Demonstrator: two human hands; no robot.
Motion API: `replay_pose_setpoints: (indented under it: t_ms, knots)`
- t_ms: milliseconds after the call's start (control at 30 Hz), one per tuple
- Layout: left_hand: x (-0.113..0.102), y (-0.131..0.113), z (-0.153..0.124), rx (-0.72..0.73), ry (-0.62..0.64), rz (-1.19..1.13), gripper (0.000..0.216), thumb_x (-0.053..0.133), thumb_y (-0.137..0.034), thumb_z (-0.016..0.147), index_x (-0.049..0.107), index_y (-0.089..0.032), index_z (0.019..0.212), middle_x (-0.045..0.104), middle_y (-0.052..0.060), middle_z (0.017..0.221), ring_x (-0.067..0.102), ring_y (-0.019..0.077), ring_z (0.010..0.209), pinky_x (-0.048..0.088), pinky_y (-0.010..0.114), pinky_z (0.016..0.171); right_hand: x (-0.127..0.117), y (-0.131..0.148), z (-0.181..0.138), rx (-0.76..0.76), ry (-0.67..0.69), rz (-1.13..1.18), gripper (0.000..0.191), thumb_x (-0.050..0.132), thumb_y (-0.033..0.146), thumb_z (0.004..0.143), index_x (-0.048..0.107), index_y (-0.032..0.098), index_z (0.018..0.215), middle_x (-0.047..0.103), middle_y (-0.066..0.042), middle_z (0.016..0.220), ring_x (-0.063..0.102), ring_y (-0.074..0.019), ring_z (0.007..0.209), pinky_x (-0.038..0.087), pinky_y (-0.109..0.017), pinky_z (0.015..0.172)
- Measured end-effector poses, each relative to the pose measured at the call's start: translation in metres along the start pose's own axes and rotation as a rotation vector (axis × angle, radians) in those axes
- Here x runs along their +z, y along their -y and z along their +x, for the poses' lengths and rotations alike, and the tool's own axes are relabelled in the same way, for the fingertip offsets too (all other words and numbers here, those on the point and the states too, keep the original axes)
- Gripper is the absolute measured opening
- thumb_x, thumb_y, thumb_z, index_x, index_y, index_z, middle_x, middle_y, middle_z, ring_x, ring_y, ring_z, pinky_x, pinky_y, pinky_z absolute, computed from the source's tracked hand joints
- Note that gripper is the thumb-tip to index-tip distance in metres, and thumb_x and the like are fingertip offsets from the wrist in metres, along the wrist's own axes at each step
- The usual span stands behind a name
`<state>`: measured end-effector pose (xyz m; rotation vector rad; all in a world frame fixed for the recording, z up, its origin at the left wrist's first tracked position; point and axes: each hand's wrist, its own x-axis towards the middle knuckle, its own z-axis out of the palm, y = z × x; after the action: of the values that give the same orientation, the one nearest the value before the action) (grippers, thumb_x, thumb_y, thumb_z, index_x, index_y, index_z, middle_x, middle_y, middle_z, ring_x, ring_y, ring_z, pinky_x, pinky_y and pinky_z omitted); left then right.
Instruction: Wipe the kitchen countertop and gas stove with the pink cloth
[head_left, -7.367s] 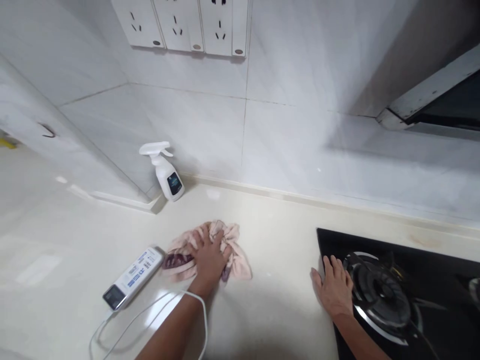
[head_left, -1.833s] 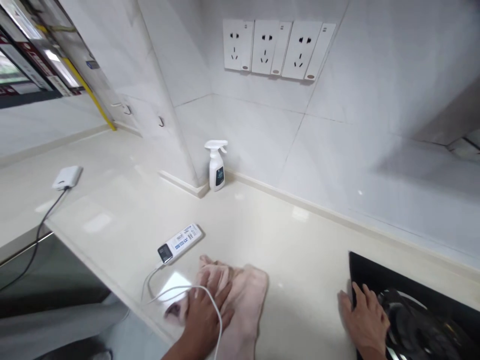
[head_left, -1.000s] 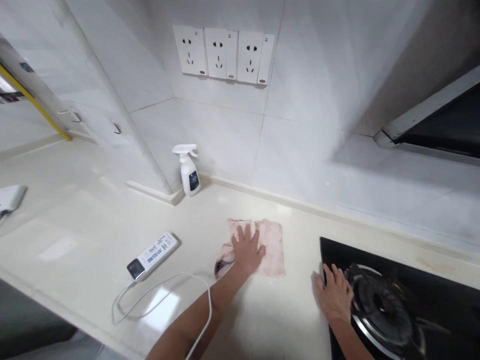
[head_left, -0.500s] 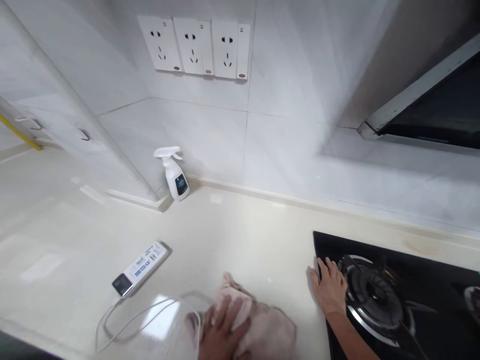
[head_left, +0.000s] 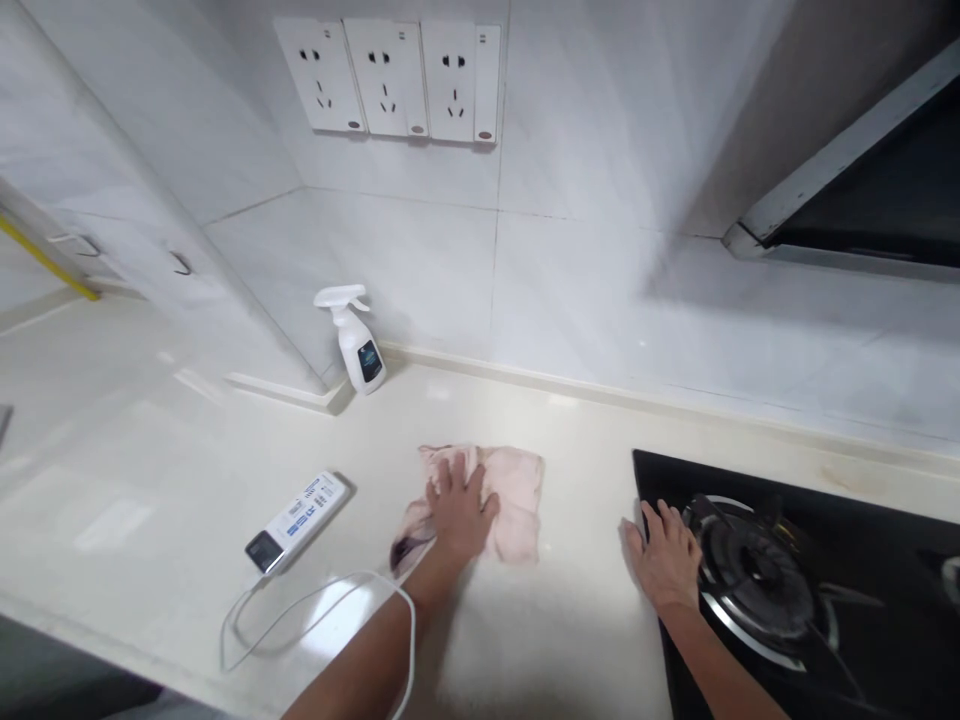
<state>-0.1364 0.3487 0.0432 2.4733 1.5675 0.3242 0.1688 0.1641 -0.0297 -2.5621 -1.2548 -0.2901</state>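
My left hand (head_left: 459, 508) lies flat with its fingers spread, pressing on a pale pink cleaning cloth (head_left: 517, 498). The cloth is spread on the cream countertop (head_left: 585, 610), with a darker fold at its lower left corner. At the left edge of the black gas stove (head_left: 885, 560), my right hand (head_left: 666, 560) rests with fingers stretched out, beside the round burner (head_left: 757, 575). It holds nothing.
A white spray bottle (head_left: 360, 350) stands in the wall corner. To the left lies a white power bank (head_left: 300, 520), whose white cable (head_left: 300, 620) loops across my left forearm. Wall sockets (head_left: 386, 80) are above, and a range hood (head_left: 862, 180) juts out at upper right.
My left hand has slid the cloth away from me, from the near edge toward the wall. The cloth now lies more spread out. My right hand stays on the stove edge.
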Motion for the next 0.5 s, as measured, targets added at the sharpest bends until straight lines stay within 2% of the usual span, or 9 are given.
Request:
replay_pose_setpoints:
  t_ms: [100, 267, 333, 400, 500]
  knots:
    - [0.020, -0.034, -0.008, 0.102, 0.061, -0.042, 0.053, 0.058, -0.037, 0.093, 0.058, -0.025, 0.145, 0.034, 0.014, 0.167, 0.022, 0.0477, 0.153, 0.023, 0.070, 0.116, 0.002, -0.002, 0.000, 0.003, 0.000, 0.002, 0.073, 0.018, 0.058, 0.102, 0.062, 0.013, 0.137, 0.051, -0.020, 0.153, 0.038, -0.0341, 0.147, 0.026, -0.053, 0.119]
    - [0.054, -0.068, -0.060, 0.464, 0.112, -0.191, 0.056, 0.058, -0.046, 0.093, 0.055, -0.028, 0.147, 0.029, 0.009, 0.170, 0.018, 0.0435, 0.156, 0.021, 0.071, 0.119, 0.002, -0.002, 0.001, 0.004, -0.001, 0.018, 0.069, 0.023, 0.055, 0.100, 0.063, 0.012, 0.136, 0.052, -0.021, 0.152, 0.039, -0.0347, 0.146, 0.027, -0.053, 0.118]
    - [0.057, -0.071, -0.078, 0.579, 0.119, -0.211, 0.059, 0.058, -0.049, 0.093, 0.053, -0.030, 0.148, 0.025, 0.006, 0.171, 0.018, 0.0413, 0.157, 0.020, 0.069, 0.121, 0.001, -0.001, 0.001, 0.008, -0.001, 0.017, 0.068, 0.025, 0.054, 0.100, 0.063, 0.012, 0.136, 0.052, -0.020, 0.152, 0.039, -0.0345, 0.146, 0.028, -0.053, 0.118]
    - [0.052, -0.066, -0.089, 0.633, 0.106, -0.210, 0.064, 0.058, -0.051, 0.093, 0.048, -0.031, 0.153, 0.022, 0.007, 0.172, 0.018, 0.0395, 0.157, 0.019, 0.067, 0.123, 0.000, 0.000, 0.002, 0.011, 0.007, 0.015, 0.067, 0.026, 0.054, 0.099, 0.063, 0.013, 0.137, 0.052, -0.020, 0.152, 0.038, -0.0341, 0.147, 0.028, -0.053, 0.119]
    - [0.038, -0.042, -0.096, 0.569, 0.020, -0.166, 0.066, 0.056, -0.048, 0.094, 0.042, -0.030, 0.157, 0.021, 0.012, 0.172, 0.020, 0.0389, 0.157, 0.020, 0.066, 0.122, -0.002, 0.000, 0.002, 0.021, 0.033, 0.010, 0.065, 0.027, 0.053, 0.099, 0.063, 0.014, 0.138, 0.052, -0.018, 0.153, 0.037, -0.0332, 0.148, 0.027, -0.053, 0.119]
